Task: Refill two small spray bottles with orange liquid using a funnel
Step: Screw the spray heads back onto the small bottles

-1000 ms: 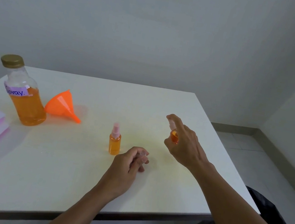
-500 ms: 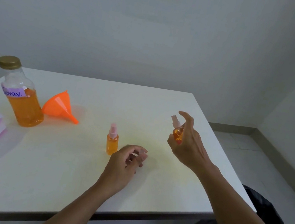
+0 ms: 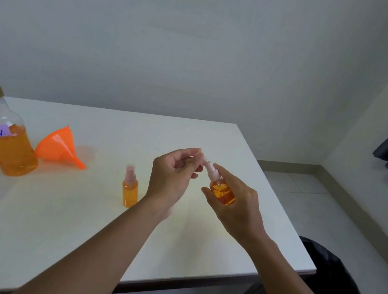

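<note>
The right hand [image 3: 237, 205] grips one spray bottle [image 3: 222, 192], tilted, near the right edge of the table [image 3: 96, 233]; the left hand [image 3: 173, 171] pinches a cap [image 3: 202, 159] (clear, it seems) at its nozzle. A careless push could spray liquid.

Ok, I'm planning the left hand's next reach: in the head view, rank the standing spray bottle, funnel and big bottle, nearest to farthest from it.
1. Standing spray bottle, just left of the left hand.
2. Funnel, lying on its side farther left.
3. Big bottle, farthest left, beyond the funnel.
</note>
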